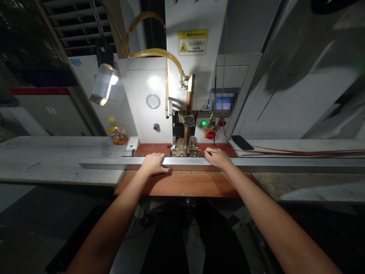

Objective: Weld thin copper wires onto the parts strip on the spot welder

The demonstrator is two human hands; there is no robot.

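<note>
A long grey metal bar (185,164) lies left to right across the machine's front. My left hand (154,163) is wrapped over it, with the fingers over its far edge and the thumb along the near side. Over the bar's far edge, my right hand (218,158) is closed in a pinch; what its fingertips hold is too small to make out. Between my hands, a copper-coloured electrode rod (187,137) points down at a small brass-coloured fixture (181,148) just behind the bar. The fixture's lower part is hidden by the bar.
Under the bar is a reddish-brown board (176,186). Thin copper-coloured strips (299,153) and a black phone (242,142) lie at right. At left stand a bottle of orange liquid (118,132), a small white box (132,143) and a lit lamp (104,84). A warning label (193,42) marks the machine.
</note>
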